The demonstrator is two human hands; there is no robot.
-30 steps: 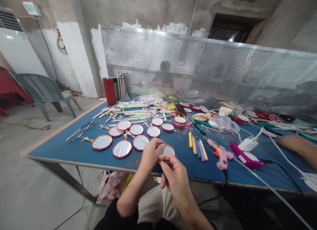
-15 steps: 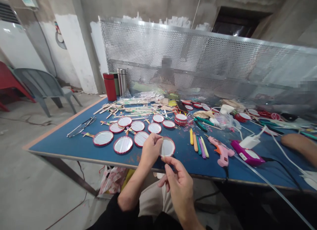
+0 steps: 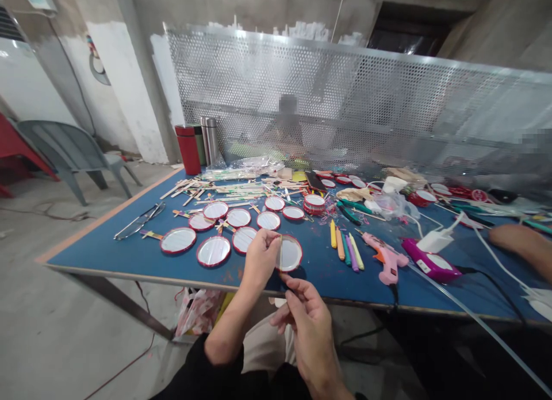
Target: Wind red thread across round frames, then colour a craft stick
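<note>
My left hand [image 3: 260,261] is closed, thumb and fingertips pinching the upper left edge of a small white disc [image 3: 292,254] with a red rim. A thin yellowish band [image 3: 281,255] runs down across the left part of this disc. Just below the lower rim, my right hand [image 3: 311,319] has its index fingertip at the band's lower end, thumb close by and the other fingers curled. The exact grip there is partly hidden. Left of my hands lie several similar discs [image 3: 213,250], some with fine strings and short wooden stick handles.
Behind the discs are piled craft sticks [image 3: 224,191]. To the right lie several coloured glue sticks [image 3: 347,250], a pink glue gun [image 3: 388,261] and a purple power strip [image 3: 430,262]. Scissors [image 3: 140,222] lie at left. Another person's arm [image 3: 520,247] rests at far right.
The view has shifted slightly. Both hands keep nearly the same pose at the disc, and the disc face shows a little more squarely, with the band still across its left part.
</note>
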